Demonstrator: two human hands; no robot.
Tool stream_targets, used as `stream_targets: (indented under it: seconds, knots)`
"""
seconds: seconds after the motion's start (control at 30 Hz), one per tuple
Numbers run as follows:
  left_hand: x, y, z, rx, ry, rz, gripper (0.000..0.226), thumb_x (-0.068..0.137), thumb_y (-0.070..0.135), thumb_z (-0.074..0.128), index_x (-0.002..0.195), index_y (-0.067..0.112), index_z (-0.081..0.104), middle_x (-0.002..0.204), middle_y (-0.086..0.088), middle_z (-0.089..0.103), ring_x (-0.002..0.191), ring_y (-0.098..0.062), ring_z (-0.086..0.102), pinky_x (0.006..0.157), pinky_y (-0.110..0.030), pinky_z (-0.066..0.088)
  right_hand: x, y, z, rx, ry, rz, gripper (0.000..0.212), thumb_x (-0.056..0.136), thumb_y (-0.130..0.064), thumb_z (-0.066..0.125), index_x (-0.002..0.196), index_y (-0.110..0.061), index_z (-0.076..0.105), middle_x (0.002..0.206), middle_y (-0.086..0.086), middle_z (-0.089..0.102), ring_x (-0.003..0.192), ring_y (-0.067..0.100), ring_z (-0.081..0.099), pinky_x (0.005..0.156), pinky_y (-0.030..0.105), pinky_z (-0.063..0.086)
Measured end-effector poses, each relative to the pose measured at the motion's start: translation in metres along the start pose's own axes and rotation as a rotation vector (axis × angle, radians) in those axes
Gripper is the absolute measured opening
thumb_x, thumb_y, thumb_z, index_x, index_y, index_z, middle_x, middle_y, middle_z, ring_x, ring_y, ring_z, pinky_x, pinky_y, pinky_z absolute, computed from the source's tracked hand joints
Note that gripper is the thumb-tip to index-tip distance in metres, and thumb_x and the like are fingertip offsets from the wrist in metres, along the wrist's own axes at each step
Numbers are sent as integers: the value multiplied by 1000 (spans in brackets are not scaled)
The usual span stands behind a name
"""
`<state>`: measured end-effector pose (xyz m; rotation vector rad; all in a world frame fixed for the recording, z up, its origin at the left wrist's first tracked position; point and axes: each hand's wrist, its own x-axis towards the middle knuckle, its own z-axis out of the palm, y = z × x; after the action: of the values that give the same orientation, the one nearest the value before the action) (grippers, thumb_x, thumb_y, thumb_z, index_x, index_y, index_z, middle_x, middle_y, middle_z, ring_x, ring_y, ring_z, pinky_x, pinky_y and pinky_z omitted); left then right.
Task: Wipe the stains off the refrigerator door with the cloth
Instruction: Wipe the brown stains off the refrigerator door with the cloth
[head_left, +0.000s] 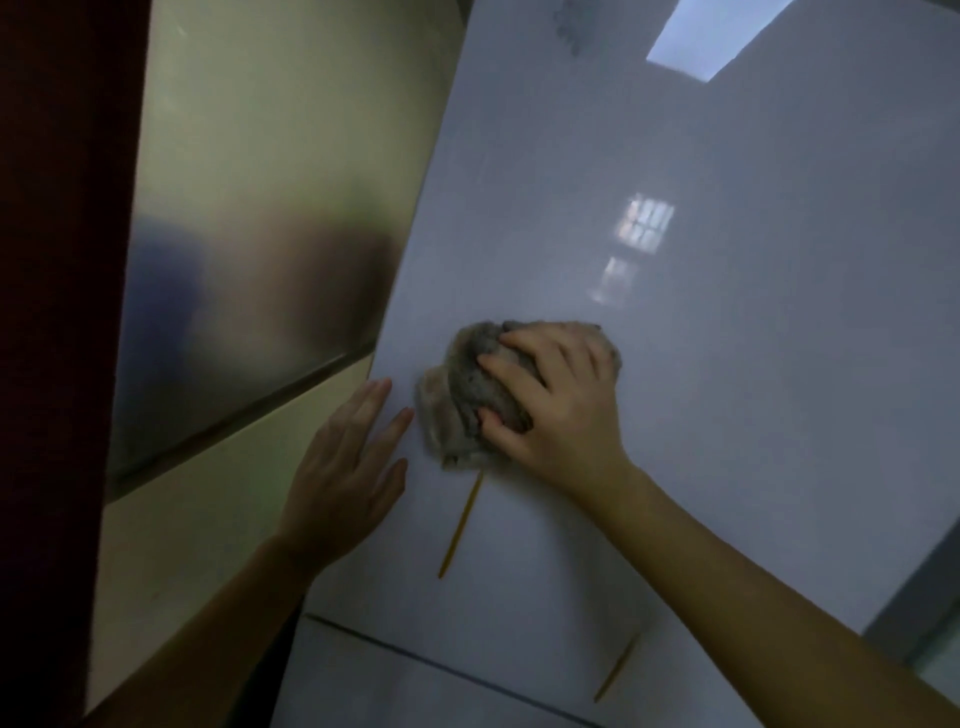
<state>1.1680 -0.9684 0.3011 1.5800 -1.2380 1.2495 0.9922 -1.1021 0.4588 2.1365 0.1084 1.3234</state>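
The glossy grey-white refrigerator door (701, 364) fills most of the view. My right hand (556, 400) presses a crumpled grey cloth (462, 410) against the door, fingers curled into the fabric. A thin yellow streak (460, 525) runs down the door just below the cloth. A second yellow streak (617, 667) lies lower, near the seam above the lower door. My left hand (348, 467) lies flat with straight fingers on the door's left edge, beside the cloth.
Left of the door stands a shiny metallic side panel (260, 234) with a dark seam, and a dark red surface (52, 312) at the far left. A dark horizontal gap (441, 670) separates the upper door from the lower one.
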Motion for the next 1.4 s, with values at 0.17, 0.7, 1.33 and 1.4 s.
stream_targets:
  seconds: [0.17,0.7,1.33,1.4]
  knots:
    - [-1,6,0,-34,-9,-33,51,97,28,54,141,3,50,154,-26,38,147,-39,34,118,-47,36,-68,3,-10,12,-130,-126,40,81,-39,78,115,-18,77,126,10,70,119,32,61,115,48,34]
    - [-4,14,4,-89,-63,-125,55,97,30,53,144,0,47,159,-24,30,151,-37,26,123,-48,29,-73,6,-18,-58,31,143,39,80,-36,79,112,-15,78,123,13,70,117,33,61,113,47,32]
    - [-25,24,0,47,-131,-164,64,99,38,46,155,12,30,166,-13,16,155,-26,16,126,-25,9,-93,-1,-5,-16,118,170,42,80,-36,77,117,-16,75,126,10,68,119,33,59,113,42,28]
    - [-35,27,2,31,-109,-165,62,99,38,46,154,12,33,166,-14,19,154,-27,20,125,-30,15,-96,-3,-4,-39,123,168,43,80,-37,76,118,-16,75,126,9,67,119,33,58,111,44,30]
